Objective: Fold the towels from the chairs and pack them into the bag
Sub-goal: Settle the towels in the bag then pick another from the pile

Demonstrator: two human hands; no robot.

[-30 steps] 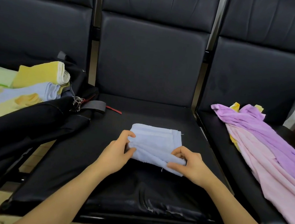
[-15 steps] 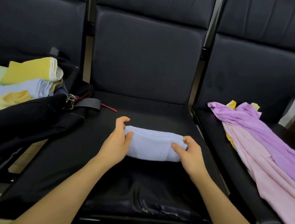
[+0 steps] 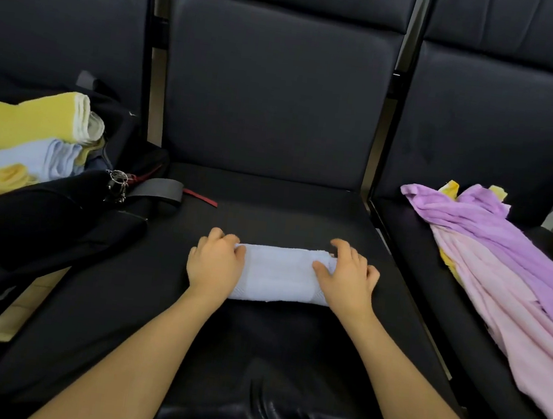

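A light blue towel (image 3: pixel 279 275), folded into a narrow band, lies on the middle chair seat (image 3: pixel 253 341). My left hand (image 3: pixel 215 262) rests palm down on its left end, fingers over the far edge. My right hand (image 3: pixel 346 279) lies on its right end, thumb across the top. A black bag (image 3: pixel 43 217) lies open on the left chair, with folded yellow (image 3: pixel 37 120) and light blue (image 3: pixel 33 157) towels showing in its mouth. Unfolded purple (image 3: pixel 493 230) and pink (image 3: pixel 505 304) towels are draped over the right chair.
A metal key ring (image 3: pixel 116 184) and a grey strap (image 3: pixel 157 189) with a red tag hang from the bag onto the middle seat. A yellow cloth (image 3: pixel 451 188) peeks from under the purple towel. Chair backs rise behind all three seats.
The half-folded blue towel was folded over into a narrow band. Both hands went from pinching its edges to lying on its two ends.
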